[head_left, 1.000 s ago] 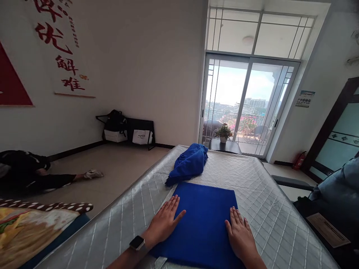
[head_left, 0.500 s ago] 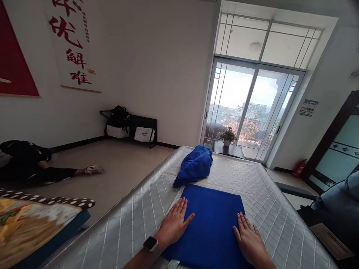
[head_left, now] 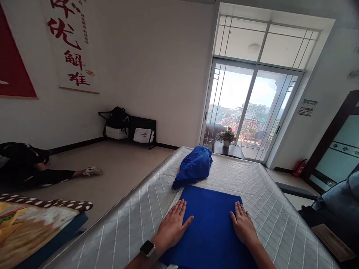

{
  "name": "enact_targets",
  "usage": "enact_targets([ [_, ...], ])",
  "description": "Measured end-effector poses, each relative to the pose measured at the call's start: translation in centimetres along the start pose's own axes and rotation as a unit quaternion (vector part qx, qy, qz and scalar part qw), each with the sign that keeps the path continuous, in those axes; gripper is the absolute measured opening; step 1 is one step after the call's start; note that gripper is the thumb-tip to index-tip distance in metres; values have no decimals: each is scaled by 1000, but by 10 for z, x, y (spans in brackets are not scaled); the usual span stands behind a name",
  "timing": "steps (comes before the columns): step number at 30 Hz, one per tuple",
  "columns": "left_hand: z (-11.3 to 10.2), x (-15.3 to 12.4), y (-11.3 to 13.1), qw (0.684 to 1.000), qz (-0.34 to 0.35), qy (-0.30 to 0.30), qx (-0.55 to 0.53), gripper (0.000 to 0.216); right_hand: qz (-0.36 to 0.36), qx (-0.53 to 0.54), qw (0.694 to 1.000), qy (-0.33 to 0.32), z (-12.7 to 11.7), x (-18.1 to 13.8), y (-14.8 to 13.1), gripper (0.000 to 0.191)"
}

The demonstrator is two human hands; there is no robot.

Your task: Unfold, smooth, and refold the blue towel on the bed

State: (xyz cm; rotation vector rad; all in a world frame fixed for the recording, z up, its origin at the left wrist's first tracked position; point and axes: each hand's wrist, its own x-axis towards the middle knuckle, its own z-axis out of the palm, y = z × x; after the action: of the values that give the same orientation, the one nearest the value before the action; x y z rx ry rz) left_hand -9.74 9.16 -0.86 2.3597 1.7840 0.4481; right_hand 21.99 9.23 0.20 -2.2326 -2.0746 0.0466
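A flat blue folded cloth [head_left: 209,228] lies in front of me on a silver quilted mattress [head_left: 131,220]. My left hand [head_left: 172,224], with a watch on its wrist, rests flat along the cloth's left edge, thumb spread inward. Along the right edge, my right hand [head_left: 244,222] lies flat with its fingers stretched forward. Neither hand grips anything. Just beyond the folded cloth sits a crumpled blue cloth [head_left: 195,166], apart from both hands. The near edge of the folded cloth runs out of the picture.
On the left are a burger-print blanket [head_left: 36,231] and a person in black [head_left: 39,168] low on the floor. A small table [head_left: 228,150] with a potted plant stands beyond the mattress, before glass doors. Dark seating [head_left: 340,201] is at the right.
My right hand has slid forward along the right edge of the folded cloth. My left hand stays nearly in place, and the view has shifted slightly.
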Motion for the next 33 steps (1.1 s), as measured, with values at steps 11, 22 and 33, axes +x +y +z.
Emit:
enact_targets([
  [11,5,2,-8,1000,-7,-11,13,82,-2,36,999,-24,2,1,10,67],
  [22,-14,12,11,999,-4,-29,46,83,-1,63,998,14,3,-4,8,66],
  [33,40,63,166,970,239,23,-24,62,-36,21,999,15,2,-5,11,61],
])
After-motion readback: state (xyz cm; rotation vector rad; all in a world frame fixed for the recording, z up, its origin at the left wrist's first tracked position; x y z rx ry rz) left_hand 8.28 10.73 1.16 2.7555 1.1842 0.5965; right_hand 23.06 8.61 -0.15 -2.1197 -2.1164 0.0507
